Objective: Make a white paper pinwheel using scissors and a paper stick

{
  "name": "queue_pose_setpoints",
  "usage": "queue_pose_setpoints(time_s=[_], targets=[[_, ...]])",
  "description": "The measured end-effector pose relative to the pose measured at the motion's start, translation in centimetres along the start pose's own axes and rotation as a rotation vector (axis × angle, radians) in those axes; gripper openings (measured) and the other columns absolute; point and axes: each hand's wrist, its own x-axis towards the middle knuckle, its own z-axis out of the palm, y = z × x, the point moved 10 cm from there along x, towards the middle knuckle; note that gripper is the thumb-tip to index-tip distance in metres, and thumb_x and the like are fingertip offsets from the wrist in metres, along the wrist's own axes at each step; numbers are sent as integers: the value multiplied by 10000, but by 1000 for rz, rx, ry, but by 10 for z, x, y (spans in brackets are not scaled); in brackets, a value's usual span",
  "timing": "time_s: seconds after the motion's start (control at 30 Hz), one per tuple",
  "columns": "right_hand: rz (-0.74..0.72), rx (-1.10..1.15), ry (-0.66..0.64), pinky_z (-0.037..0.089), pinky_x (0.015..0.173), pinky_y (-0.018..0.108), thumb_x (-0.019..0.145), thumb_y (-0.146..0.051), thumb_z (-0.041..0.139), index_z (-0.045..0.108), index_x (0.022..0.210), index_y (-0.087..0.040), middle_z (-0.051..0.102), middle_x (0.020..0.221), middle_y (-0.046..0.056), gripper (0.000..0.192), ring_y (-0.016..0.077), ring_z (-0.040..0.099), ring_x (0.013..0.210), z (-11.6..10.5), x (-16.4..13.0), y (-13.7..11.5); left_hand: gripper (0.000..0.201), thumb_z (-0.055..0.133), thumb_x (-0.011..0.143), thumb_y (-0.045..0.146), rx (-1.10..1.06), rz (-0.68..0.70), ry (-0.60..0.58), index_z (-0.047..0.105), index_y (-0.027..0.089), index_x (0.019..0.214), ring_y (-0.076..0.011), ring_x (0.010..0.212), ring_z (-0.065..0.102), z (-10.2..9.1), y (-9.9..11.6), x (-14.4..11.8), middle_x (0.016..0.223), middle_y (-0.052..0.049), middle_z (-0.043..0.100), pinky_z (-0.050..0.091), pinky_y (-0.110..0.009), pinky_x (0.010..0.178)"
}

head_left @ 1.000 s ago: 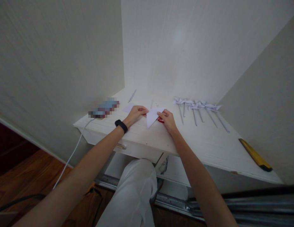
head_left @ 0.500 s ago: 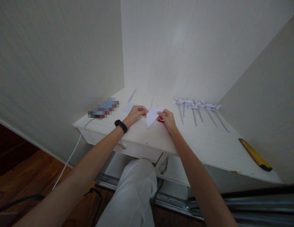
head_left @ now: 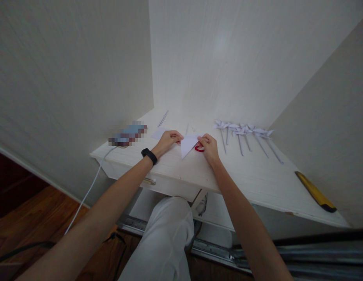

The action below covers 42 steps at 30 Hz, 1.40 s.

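The folded white paper triangle (head_left: 187, 144) is lying on the white surface (head_left: 251, 175), over red-handled scissors (head_left: 199, 148); the left hand (head_left: 169, 138) and right hand (head_left: 209, 145) are each pinching an upper corner; several finished paper pinwheels (head_left: 242, 130) are lying beside, so this one is looking early in its folding.

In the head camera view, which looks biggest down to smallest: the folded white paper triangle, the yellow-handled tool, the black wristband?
1. Yellow-handled tool, though nearer the camera.
2. Folded white paper triangle.
3. Black wristband.
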Motion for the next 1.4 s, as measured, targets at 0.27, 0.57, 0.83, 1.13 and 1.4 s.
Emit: queue_pose_setpoints(time_s=[0.27, 0.57, 0.83, 1.13, 1.4], targets=[[-19, 69, 0, 365, 438, 192, 693, -395, 678, 475, 631, -201, 583, 503, -37, 288, 78, 481, 427, -1, 0, -1, 215, 734, 626, 307, -3, 5, -21, 640, 121, 680, -104, 593, 561, 0, -5, 2, 640, -20, 630, 444, -256, 622], [-33, 133, 59, 337, 435, 187, 663, -367, 696, 469, 704, -211, 542, 477, -74, 278, 74, 443, 417, -8, 3, 3, 216, 729, 631, 317, 18, -6, -37, 640, 125, 674, -102, 576, 548, 3, -4, 1, 623, -15, 623, 431, -255, 613], [-46, 111, 63, 343, 451, 194, 703, -407, 658, 469, 699, -211, 540, 502, -64, 273, 78, 447, 435, -10, 3, 1, 230, 730, 626, 332, 13, 3, -40, 639, 126, 675, -109, 589, 553, 3, -2, 0, 634, -23, 627, 432, -257, 615], [-77, 25, 51, 376, 480, 205, 781, -477, 556, 497, 694, -209, 564, 562, -29, 288, 101, 530, 506, -10, 0, -8, 199, 733, 621, 289, 4, -15, -9, 632, 123, 663, -106, 592, 555, 2, -2, 0, 627, -19, 624, 445, -259, 620], [-16, -64, -145, 377, 474, 206, 714, -498, 644, 520, 619, -190, 608, 564, -2, 345, 88, 497, 473, 18, -5, -6, 253, 740, 620, 337, -12, 4, 61, 637, 119, 697, -108, 620, 565, -8, -3, 2, 658, -24, 635, 455, -257, 643]])
